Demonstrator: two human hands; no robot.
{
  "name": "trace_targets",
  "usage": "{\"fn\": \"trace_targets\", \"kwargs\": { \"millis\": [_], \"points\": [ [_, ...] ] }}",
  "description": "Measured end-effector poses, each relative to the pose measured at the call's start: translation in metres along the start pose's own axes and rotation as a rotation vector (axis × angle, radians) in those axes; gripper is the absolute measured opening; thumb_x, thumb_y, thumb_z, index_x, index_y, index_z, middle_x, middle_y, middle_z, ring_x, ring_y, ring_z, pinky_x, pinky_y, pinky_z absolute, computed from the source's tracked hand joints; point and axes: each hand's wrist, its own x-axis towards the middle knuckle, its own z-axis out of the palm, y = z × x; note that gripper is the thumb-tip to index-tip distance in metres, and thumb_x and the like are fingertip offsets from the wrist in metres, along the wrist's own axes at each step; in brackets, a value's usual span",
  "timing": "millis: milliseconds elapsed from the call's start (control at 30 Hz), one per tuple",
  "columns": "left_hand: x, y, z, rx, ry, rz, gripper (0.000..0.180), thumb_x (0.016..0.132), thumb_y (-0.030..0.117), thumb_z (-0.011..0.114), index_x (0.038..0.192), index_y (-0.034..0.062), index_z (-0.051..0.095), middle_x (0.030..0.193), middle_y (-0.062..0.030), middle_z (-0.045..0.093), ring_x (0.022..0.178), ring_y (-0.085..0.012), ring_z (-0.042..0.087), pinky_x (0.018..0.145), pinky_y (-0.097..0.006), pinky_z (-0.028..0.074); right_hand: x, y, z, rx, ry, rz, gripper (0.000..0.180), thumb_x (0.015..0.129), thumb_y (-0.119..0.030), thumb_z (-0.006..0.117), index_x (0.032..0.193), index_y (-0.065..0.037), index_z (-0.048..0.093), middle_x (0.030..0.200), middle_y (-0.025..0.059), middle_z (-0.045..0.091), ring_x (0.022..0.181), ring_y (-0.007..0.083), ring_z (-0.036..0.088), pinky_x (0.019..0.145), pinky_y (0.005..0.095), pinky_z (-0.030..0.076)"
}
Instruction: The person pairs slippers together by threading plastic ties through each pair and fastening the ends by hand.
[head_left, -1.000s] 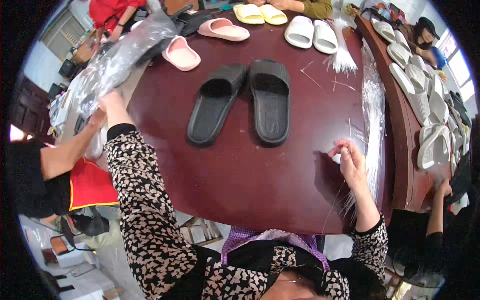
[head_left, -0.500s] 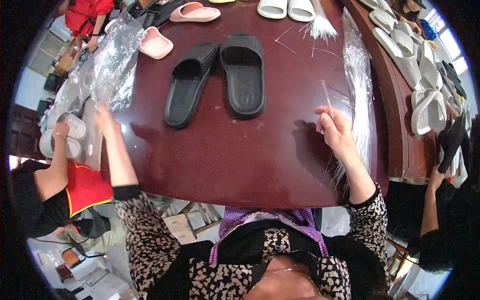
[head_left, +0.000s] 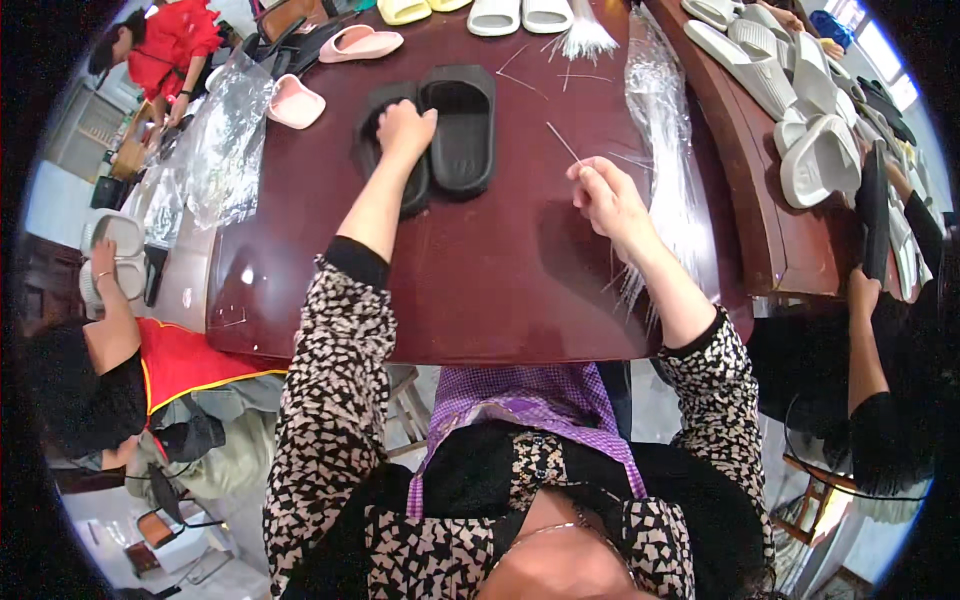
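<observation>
Two black slide sandals lie side by side on the dark red table (head_left: 480, 290). My left hand (head_left: 405, 130) reaches over the left slide (head_left: 414, 192), its fingers curled around the strap area and hiding part of it. Touching that shoe is the right slide (head_left: 462, 135), its footbed facing me. My right hand (head_left: 608, 200) pinches a thin whitish tie (head_left: 562, 142) between thumb and fingers, above the table and apart from the slides. Beside this hand lies a long bundle of similar white ties (head_left: 665, 170) in clear plastic.
Pink slippers (head_left: 297, 102) and clear plastic bags (head_left: 228, 150) lie at the left. White slides (head_left: 520, 14) and another bunch of ties (head_left: 585, 40) are at the far side. Many pale slides (head_left: 822, 165) line a raised ledge at the right. Co-workers' hands (head_left: 120, 235) flank the table.
My left hand has moved from the table's left side onto the left slide, which now sits straighter against the other. My right hand still holds the tie, now tilted left.
</observation>
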Motion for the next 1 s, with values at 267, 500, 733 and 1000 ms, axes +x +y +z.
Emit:
{"fn": "trace_targets", "kwargs": {
  "millis": [267, 500, 733, 1000],
  "points": [
    [-0.067, 0.049, 0.010, -0.070, 0.006, 0.155, 0.039, 0.078, 0.027, 0.060, 0.093, -0.0081, 0.058, 0.100, -0.0296, 0.057, 0.099, -0.0434, 0.053, 0.087, -0.046, 0.043, -0.007, -0.021, -0.004, 0.189, -0.024, 0.050, 0.020, 0.093, -0.018, 0.044, 0.095, -0.003, 0.057, 0.066, 0.0001, 0.052, 0.047, 0.0045, 0.038, 0.041, 0.0205, 0.031],
    [-0.131, 0.064, -0.013, -0.152, -0.066, 0.191, 0.041, 0.076, 0.028, 0.065, 0.092, -0.0092, 0.057, 0.099, -0.0301, 0.056, 0.096, -0.0437, 0.053, 0.086, -0.047, 0.043, -0.006, -0.033, -0.002, 0.373, -0.069, 0.064, 0.019, 0.095, -0.017, 0.043, 0.098, -0.004, 0.056, 0.069, 0.0006, 0.052, 0.042, 0.0036, 0.033, 0.036, 0.0185, 0.027],
    [-0.174, 0.057, -0.044, -0.442, 0.146, 0.378, 0.037, 0.079, 0.023, 0.065, 0.095, -0.0093, 0.056, 0.098, -0.0238, 0.057, 0.086, -0.0338, 0.057, 0.078, -0.041, 0.047, -0.014, -0.064, 0.001, 0.587, -0.087, 0.082, 0.018, 0.095, -0.014, 0.042, 0.098, -0.002, 0.056, 0.070, 0.0028, 0.053, 0.044, 0.0058, 0.036, 0.038, 0.0208, 0.030],
    [-0.232, 0.111, -0.095, -1.758, -0.817, -0.152, 0.018, 0.090, 0.015, 0.056, 0.099, -0.0005, 0.058, 0.080, -0.0073, 0.061, 0.056, -0.0096, 0.053, 0.053, -0.020, 0.044, -0.025, -0.102, 0.032, 0.612, -0.110, -0.062, 0.020, 0.095, -0.014, 0.042, 0.103, -0.001, 0.055, 0.073, 0.0049, 0.057, 0.051, 0.0088, 0.044, 0.044, 0.0213, 0.036]
  ]
}}
